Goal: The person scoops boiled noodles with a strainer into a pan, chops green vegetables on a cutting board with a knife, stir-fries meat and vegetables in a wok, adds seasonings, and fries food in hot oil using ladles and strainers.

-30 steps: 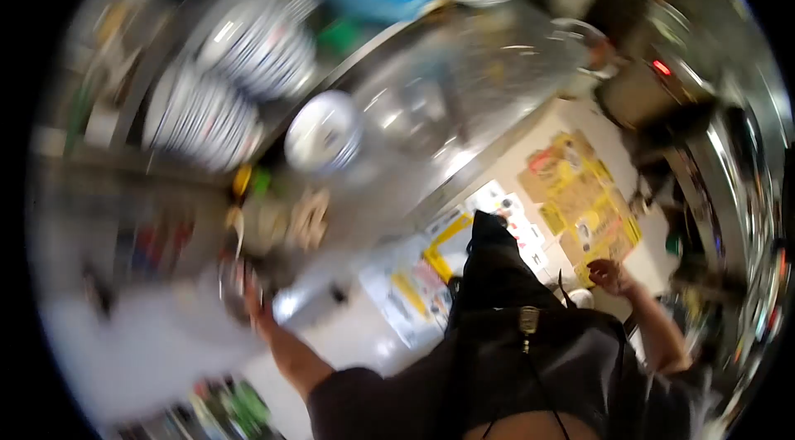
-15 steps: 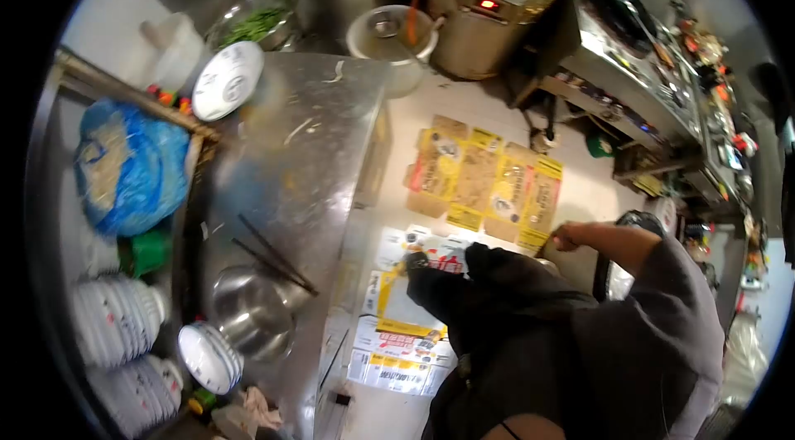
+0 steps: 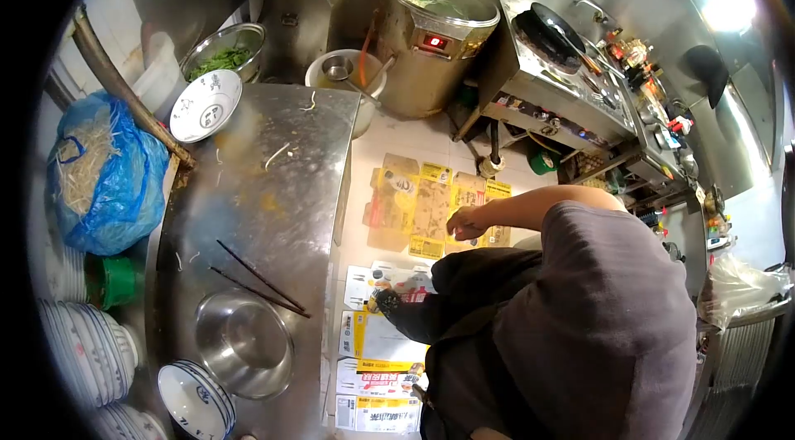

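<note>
My right hand (image 3: 468, 223) hangs over flattened cardboard (image 3: 432, 212) on the floor, fingers curled in, with nothing visible in them. At the bottom edge only a sliver of skin shows on the left side of my body; my left hand is out of view. Beside me runs a steel counter (image 3: 277, 133). On it lie a pair of dark chopsticks (image 3: 261, 277), next to a steel mixing bowl (image 3: 246, 340) and a small stack of white bowls (image 3: 197, 398). A patterned white bowl (image 3: 205, 106) tilts near the far end.
A blue bag of bean sprouts (image 3: 112, 179) and stacked bowls (image 3: 87, 349) stand left. Beyond the counter are a bowl of greens (image 3: 224, 50), a bucket with a ladle (image 3: 338, 67) and a steaming steel boiler (image 3: 431, 46). A stove with a wok (image 3: 551, 38) stands right.
The view has shifted, so the counter's near end shows larger and the stove sits further left. My right arm has swung forward, leftward in the picture, over the cardboard.
</note>
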The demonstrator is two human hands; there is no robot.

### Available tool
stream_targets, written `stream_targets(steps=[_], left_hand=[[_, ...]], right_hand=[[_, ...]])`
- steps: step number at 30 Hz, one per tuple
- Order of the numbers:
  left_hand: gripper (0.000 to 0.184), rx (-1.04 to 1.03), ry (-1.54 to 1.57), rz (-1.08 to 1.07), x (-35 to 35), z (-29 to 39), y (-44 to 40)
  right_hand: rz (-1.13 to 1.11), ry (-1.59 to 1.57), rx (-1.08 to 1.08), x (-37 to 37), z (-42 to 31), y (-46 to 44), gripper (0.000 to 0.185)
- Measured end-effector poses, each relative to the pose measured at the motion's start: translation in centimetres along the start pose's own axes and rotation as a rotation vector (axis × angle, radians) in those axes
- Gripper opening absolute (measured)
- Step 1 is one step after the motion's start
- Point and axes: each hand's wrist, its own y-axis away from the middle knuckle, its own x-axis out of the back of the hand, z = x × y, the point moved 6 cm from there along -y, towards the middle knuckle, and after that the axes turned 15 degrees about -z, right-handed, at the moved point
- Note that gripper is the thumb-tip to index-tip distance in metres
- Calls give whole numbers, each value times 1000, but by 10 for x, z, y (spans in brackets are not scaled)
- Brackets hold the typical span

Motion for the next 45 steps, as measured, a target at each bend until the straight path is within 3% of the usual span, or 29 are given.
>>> stream_targets(steps=[2,3,4,6,8,10,12,15,17,18,20,21,23,26,27,28,30,31,32,34,36,42,44,45], left_hand=[[39,0,3,9,3,6,5],[39,-1,0,15,4,10,9],[39,-6,-9,24,4,16,15],[39,-22,-23,36,-1,31,28],[38,-38,-38,47,-11,46,47],[38,-53,-60,61,-25,62,68],[38,-74,-79,82,-45,78,93],[38,-122,-110,78,-95,101,134],[38,-161,-129,61,-140,113,160],[38,-185,-134,42,-166,119,172],[38,-230,-145,-40,-229,122,193],[38,-251,-144,-90,-263,123,203],[38,-279,-136,-236,-341,118,213],[38,-258,-103,-622,-479,103,201],[38,-213,-106,-747,-571,103,224],[38,-137,-112,-781,-660,94,248],[40,-61,-275,-844,-771,75,231],[38,-35,-248,-933,-824,67,235],[36,-62,-385,-987,-862,61,208],[31,-76,-564,-971,-946,59,197],[26,-19,-758,-993,-1033,58,227],[22,-236,-1475,-1091,-1229,40,236],[27,-508,-1871,-1037,-1282,35,269],[30,-896,-2026,-1054,-1314,28,272]], right_hand=[[-70,-9,-188,-10,-29,-12,29],[-81,11,-62,1,-71,-6,28],[-142,-130,-199,1,-95,-3,28],[-166,-81,129,-14,-91,-16,29],[-36,126,435,19,-154,-15,30],[-32,84,233,42,-195,-39,33],[50,148,540,90,-274,-24,47],[430,224,1141,130,-362,3,43],[528,117,1378,155,-389,66,42],[559,120,1387,151,-383,73,42],[814,549,1475,129,-358,95,34],[840,555,1474,135,-335,111,34],[669,631,1104,142,-280,123,43],[979,586,845,188,-164,194,44],[985,542,798,209,-127,215,42],[1031,493,713,227,-90,236,38],[1215,418,618,263,-23,284,32],[1036,160,504,277,15,283,32],[1188,398,409,289,36,311,33],[1131,265,260,308,89,337,32],[1278,117,168,321,125,382,23],[1758,-101,69,340,204,423,34],[1833,-138,55,350,216,423,34],[1890,-162,54,355,224,424,34]])
